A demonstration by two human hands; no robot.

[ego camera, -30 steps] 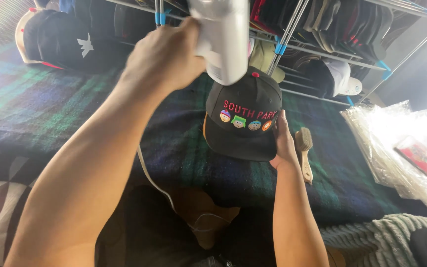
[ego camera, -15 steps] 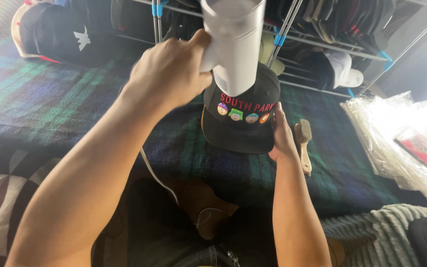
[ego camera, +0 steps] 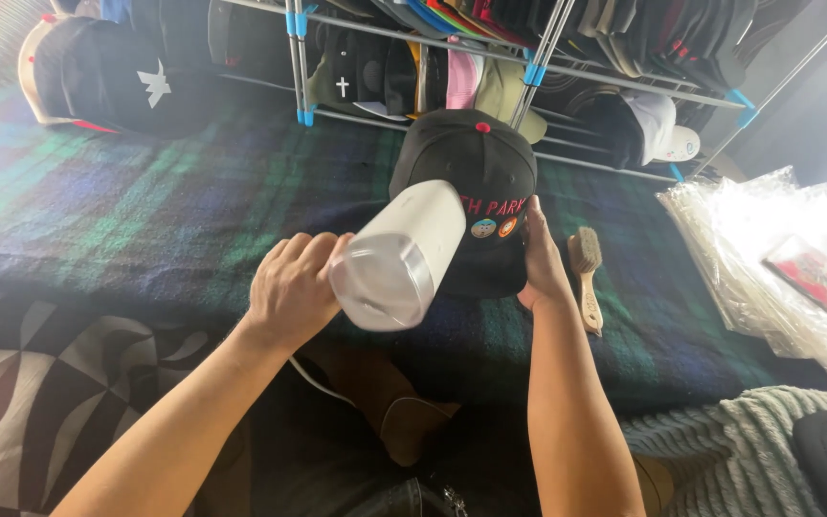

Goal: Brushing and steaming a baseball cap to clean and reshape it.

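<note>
Now | left hand (ego camera: 291, 287) fingers clenched on white steamer (ego camera: 399, 257) | right hand (ego camera: 538, 263) fingers grasping black cap (ego camera: 466, 168) edge

Your single head camera looked steeply down and forward from close above your own forearms, facing the plaid blanket (ego camera: 145, 220) and the hat rack (ego camera: 547, 57) beyond.

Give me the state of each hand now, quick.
Left hand: closed around the white handheld appliance.
Right hand: holding the black cap by its side.
</note>
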